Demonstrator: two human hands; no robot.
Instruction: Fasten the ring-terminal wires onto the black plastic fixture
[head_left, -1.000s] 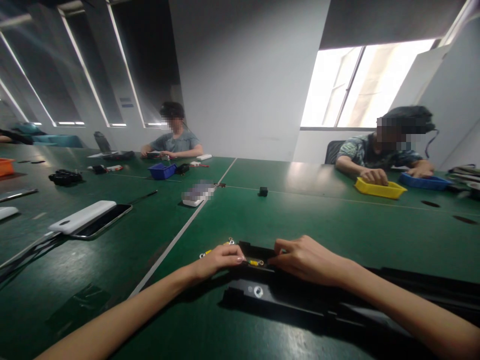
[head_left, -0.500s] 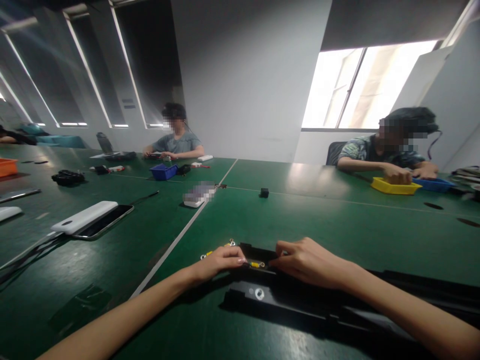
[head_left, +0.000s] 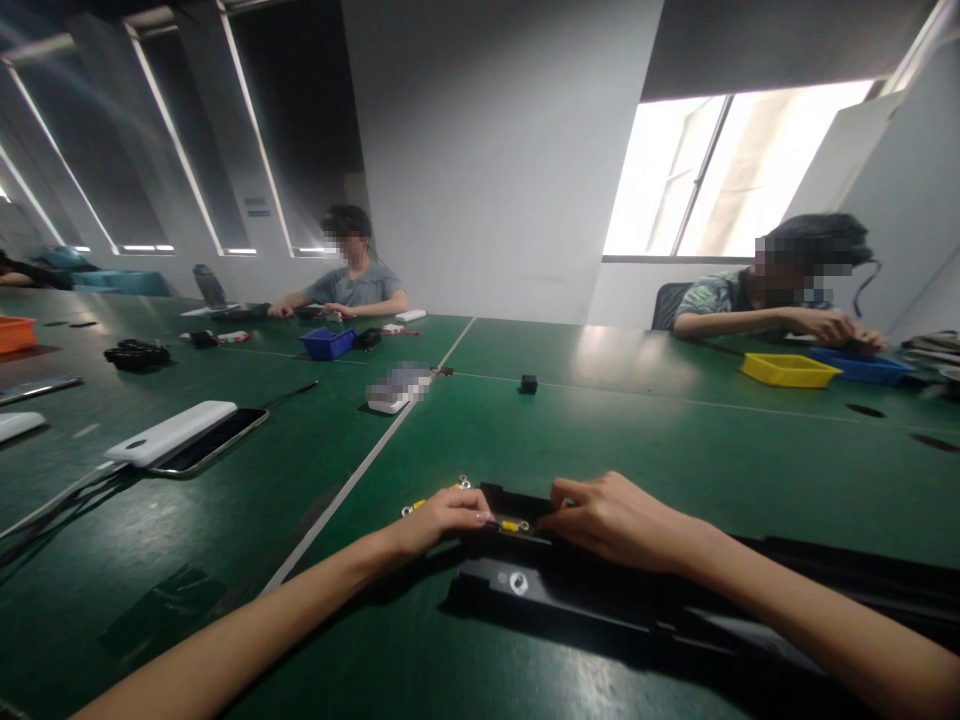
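My left hand is closed in a pinch at the near end of a long black channel-shaped part. From its fingertips a short wire with a yellow-sleeved ring terminal points right, lying over the channel. My right hand is curled over the black channel, thumb and fingers together just right of the ring; whatever they pinch is hidden. More yellow ring terminals show behind my left hand. In front lies a second black rail with a round metal fitting near its end.
A power bank and a phone lie at left with cables. Farther off are a small black cube, a blue bin and a yellow tray. Two people sit across the green table.
My hands and the ring terminal have barely shifted. Across the table, the right person's hand has left the yellow tray for the blue one; the left person's arm reaches farther left.
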